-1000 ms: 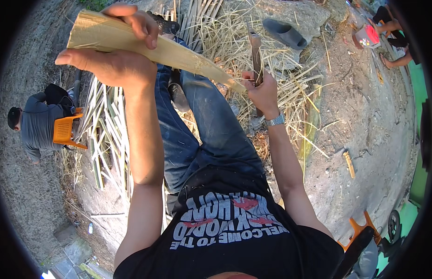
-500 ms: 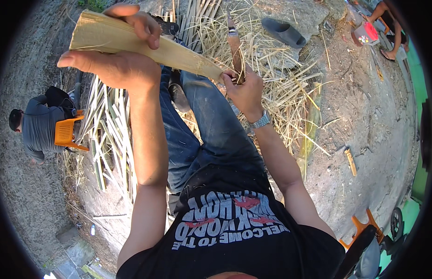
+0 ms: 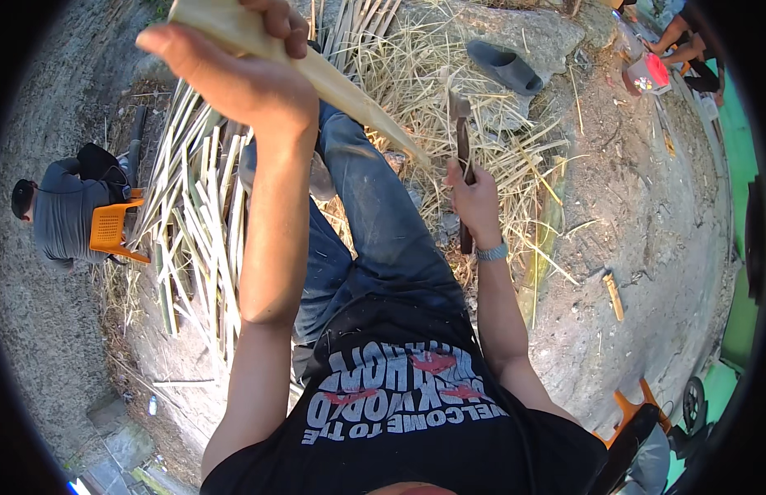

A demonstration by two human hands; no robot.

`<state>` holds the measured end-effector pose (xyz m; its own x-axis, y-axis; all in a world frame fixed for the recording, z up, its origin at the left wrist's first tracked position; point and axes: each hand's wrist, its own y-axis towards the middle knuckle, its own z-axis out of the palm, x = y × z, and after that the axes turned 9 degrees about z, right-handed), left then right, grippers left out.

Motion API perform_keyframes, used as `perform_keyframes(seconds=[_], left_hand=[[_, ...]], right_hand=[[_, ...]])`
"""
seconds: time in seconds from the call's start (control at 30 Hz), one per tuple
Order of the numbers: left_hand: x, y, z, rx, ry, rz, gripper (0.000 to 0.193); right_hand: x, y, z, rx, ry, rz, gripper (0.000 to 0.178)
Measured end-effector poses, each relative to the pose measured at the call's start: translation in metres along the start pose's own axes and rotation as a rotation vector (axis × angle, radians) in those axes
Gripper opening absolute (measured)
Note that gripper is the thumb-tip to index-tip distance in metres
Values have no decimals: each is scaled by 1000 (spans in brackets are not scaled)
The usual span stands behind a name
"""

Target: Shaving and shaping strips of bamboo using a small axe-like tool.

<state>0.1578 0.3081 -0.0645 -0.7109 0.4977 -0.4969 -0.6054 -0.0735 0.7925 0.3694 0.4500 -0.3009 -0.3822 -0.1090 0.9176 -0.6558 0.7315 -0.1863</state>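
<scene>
My left hand (image 3: pixel 263 91) grips a wide, pale split piece of bamboo (image 3: pixel 350 92), thumb stretched out below it and fingers curled over its top. The piece slants down to the right over my legs, its tip near my right hand and apart from it. A knife (image 3: pixel 463 136) with a long dark handle is held upright in my right hand (image 3: pixel 476 206), fingers wrapped round the handle. Its blade points away from me, and the handle's butt sticks out below my fist. Pale shavings (image 3: pixel 515 136) lie heaped under both hands.
Long split bamboo strips (image 3: pixel 205 214) lie in a pile left of my legs. A dark slipper (image 3: pixel 504 66) rests beyond the shavings. At left, a person (image 3: pixel 69 206) sits on an orange chair (image 3: pixel 111 227). A bucket with a red rim (image 3: pixel 650 76) stands near another person at right.
My right hand has let go of the bamboo's near end and moved right and toward me with the knife. My left hand has shifted up and right, carrying the bamboo.
</scene>
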Motion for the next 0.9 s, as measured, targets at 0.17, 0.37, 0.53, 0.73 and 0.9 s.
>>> perform_keyframes(seconds=[0.17, 0.37, 0.53, 0.73, 0.9], left_hand=[[-33, -7, 65, -204, -134, -87, 59], [6, -7, 54, 86, 73, 278, 53], [-21, -31, 104, 64, 527, 737, 53], [-19, -26, 99, 3, 46, 253, 59], [-32, -26, 104, 95, -215, 105, 59]], right_hand=[[45, -55, -44, 264, 500, 242, 60], [115, -101, -81, 244, 835, -18, 78], [82, -96, -53, 438, 485, 315, 61], [115, -88, -65, 321, 517, 213, 58], [97, -99, -60, 377, 640, 154, 63]])
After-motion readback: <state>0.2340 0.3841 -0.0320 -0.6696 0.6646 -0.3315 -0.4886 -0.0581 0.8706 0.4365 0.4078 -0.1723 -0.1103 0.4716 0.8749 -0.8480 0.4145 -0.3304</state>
